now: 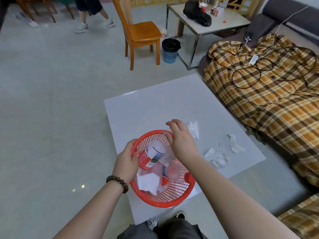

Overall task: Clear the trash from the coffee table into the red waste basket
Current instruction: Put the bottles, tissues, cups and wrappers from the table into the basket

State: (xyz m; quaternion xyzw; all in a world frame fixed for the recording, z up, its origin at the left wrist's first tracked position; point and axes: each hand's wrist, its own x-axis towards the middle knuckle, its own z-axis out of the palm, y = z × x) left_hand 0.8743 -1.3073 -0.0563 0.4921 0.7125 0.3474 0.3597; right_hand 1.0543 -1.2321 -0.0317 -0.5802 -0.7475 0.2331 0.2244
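Note:
The red waste basket (172, 199) rests at the near edge of the white coffee table (155, 104). My left hand (126, 161) grips its left rim. Inside lie plastic bottles (155, 152), a clear cup (172, 171) and a white tissue (148, 182). My right hand (181, 138) hovers over the basket's far rim, fingers spread, nothing in it that I can see. On the table to the right lie three crumpled white tissues: one just beyond my right hand (194, 129), one farther right (235, 144), and one nearer (217, 156).
A sofa with a plaid blanket (267, 94) and cables runs along the table's right side. Beyond are a wooden chair (141, 35), a blue bin with a black liner (170, 50), and a side table (215, 23). A person's legs (95, 19) are at the far left.

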